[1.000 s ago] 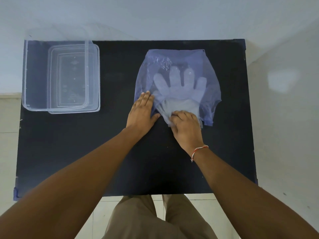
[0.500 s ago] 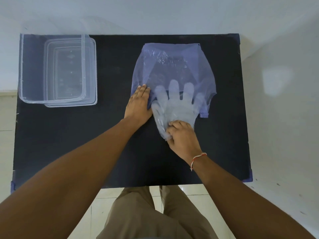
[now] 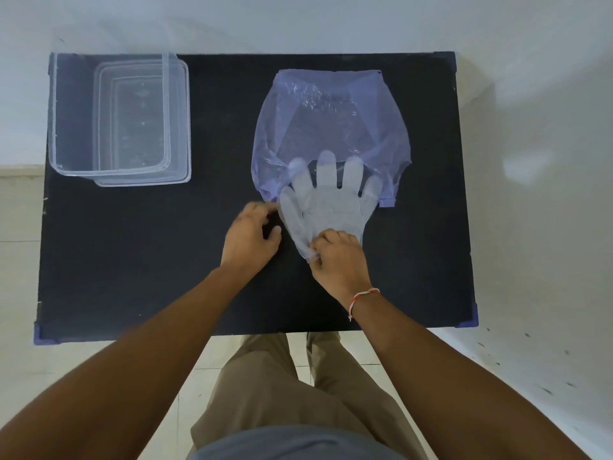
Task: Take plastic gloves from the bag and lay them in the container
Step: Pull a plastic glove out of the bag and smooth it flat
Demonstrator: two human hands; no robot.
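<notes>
Right hand (image 3: 340, 260) pinches cuff of plastic gloves (image 3: 326, 207), fingertips still inside blue bag (image 3: 330, 127). Left hand (image 3: 252, 237) loosely curled, empty, just left of the gloves. Container (image 3: 56, 127) far left. No readable writing.

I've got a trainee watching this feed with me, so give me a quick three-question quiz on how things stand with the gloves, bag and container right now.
1. True or false: the glove stack is completely out of the purple bag.
2. Which hand has a grip on the cuff end of the gloves?
A. left hand
B. right hand
C. both
3. Fill in: the clear container sits at the table's far ____ corner, with no gloves visible inside it.

Key:
1. False; the fingertips are under the bag's open edge.
2. B; the left hand touches no glove and is beside the bag's corner.
3. left
</notes>
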